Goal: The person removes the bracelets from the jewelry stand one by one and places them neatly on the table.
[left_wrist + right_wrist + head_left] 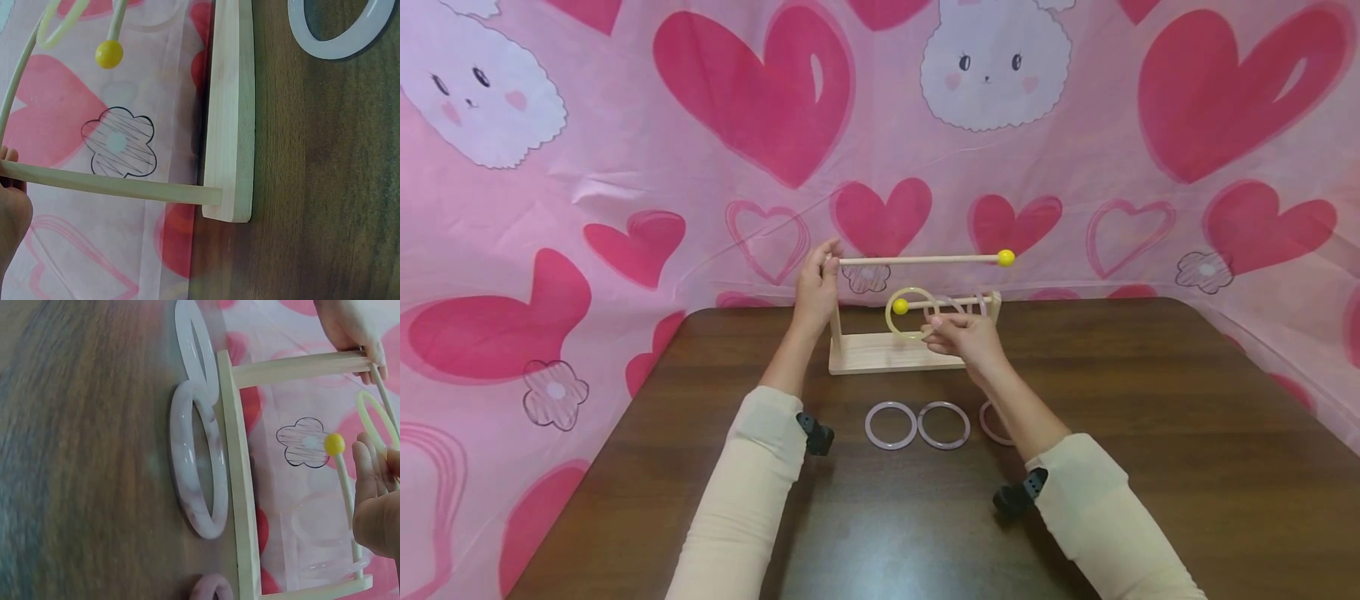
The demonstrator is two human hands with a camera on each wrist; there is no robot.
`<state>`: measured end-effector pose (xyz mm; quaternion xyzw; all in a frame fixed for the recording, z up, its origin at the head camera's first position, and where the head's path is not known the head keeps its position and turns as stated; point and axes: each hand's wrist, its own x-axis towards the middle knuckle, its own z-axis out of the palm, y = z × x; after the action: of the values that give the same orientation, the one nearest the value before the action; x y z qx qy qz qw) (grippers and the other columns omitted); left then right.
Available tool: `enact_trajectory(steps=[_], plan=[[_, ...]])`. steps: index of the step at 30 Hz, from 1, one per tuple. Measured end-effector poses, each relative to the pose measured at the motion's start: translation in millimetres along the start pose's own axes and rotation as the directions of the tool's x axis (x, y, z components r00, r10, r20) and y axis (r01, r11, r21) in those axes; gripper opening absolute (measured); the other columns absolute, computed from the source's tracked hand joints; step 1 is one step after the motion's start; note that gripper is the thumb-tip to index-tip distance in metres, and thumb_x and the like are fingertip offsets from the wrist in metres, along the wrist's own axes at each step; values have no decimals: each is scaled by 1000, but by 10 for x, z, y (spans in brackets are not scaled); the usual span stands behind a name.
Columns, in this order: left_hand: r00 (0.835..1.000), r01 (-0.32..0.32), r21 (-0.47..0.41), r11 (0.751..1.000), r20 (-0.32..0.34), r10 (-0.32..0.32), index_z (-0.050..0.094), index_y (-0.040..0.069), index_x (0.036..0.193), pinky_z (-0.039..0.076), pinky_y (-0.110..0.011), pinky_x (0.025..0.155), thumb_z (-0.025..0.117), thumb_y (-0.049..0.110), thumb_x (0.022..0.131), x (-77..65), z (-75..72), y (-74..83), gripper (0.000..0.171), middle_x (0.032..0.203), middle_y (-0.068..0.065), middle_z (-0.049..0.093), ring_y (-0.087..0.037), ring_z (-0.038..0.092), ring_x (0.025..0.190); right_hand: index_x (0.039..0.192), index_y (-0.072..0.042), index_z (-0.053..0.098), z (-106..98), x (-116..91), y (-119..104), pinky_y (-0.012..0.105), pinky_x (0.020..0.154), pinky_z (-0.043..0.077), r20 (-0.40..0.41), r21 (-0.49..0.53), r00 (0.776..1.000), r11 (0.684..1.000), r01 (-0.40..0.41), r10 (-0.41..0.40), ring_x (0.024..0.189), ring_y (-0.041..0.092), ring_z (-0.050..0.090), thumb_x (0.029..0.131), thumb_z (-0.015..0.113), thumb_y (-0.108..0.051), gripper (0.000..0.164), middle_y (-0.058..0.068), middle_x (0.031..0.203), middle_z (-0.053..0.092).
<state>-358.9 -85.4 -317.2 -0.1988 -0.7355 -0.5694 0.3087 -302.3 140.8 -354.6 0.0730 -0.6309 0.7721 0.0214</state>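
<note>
My left hand [817, 287] grips the top of the taller post [112, 183] of a wooden stand [880, 354], where the upper rod [925, 260] with a yellow ball end begins. In my right hand [966, 337] a pale yellow ring [889, 313] is pinched at its edge. From the head it overlaps the lower rod's yellow ball [900, 307]; both wrist views show it apart from that ball [335, 444]. Pale pinkish rings [982, 305] hang on the lower rod near the short post.
Two pale lilac rings [891, 448] lie side by side on the dark wood table [880, 533] before the stand. A pinkish ring [987, 425] lies farther right, partly behind my right forearm. A pink heart-patterned cloth [880, 150] hangs behind the table.
</note>
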Motion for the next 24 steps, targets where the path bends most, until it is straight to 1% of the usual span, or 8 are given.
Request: enact_trajectory(steps=[6,9,11,14,15,17,20,24], plan=[[1000,-6,0,1000,-3,6,51,-6,125,42,-36,88,46,3,95,3,2,-6,32,113,-24,56,-32,53,99,114,25,46,-46,-61,-74,29,69,54,17,8,1000,1000,12,-12,68,13,67,91,55,-1,36,11,81,70],[1000,-17,0,1000,-4,17,51,-6,124,42,-36,90,46,3,95,5,6,-8,31,113,-24,57,-32,53,101,112,25,49,-79,-107,-125,30,69,54,16,15,1000,1000,22,-22,69,14,68,91,55,0,33,12,80,69],[1000,-18,-5,1000,-4,18,51,-6,124,41,-35,91,46,3,95,4,10,-10,32,113,-24,57,-31,53,102,106,20,56,-102,-139,-165,30,69,54,12,21,1000,999,27,-27,70,15,68,90,56,0,26,12,79,69],[1000,-16,-8,1000,-1,16,50,-7,124,41,-35,91,46,3,95,2,12,-7,31,113,-24,56,-31,52,104,93,6,66,-141,-187,-233,31,69,54,10,35,999,999,37,-37,69,15,68,90,56,0,12,11,79,69],[1000,-17,-8,1000,-2,17,50,-7,124,41,-35,92,46,3,95,2,13,-8,31,113,-24,56,-32,52,104,89,1,68,-157,-202,-257,31,69,54,12,37,999,999,40,-41,69,15,68,90,56,0,12,10,79,69],[1000,-21,-8,1000,-2,21,50,-7,124,41,-35,92,46,3,95,1,13,-8,31,113,-24,56,-32,52,104,81,-6,70,-189,-228,-305,31,69,54,17,45,999,998,45,-46,69,15,68,90,56,-1,18,10,78,70],[1000,-29,-8,1000,-4,29,51,-7,124,40,-36,92,46,3,95,1,12,-9,31,112,-25,56,-32,52,104,78,-10,71,-245,-262,-376,31,68,54,23,53,998,997,58,-59,68,15,68,91,55,-1,23,8,77,70],[999,-31,-8,999,-7,31,51,-7,123,40,-35,93,46,3,95,2,10,-15,31,112,-25,56,-32,51,105,79,-8,72,-333,-300,-457,30,68,54,29,90,997,994,67,-70,69,16,68,91,53,1,24,10,77,70]])
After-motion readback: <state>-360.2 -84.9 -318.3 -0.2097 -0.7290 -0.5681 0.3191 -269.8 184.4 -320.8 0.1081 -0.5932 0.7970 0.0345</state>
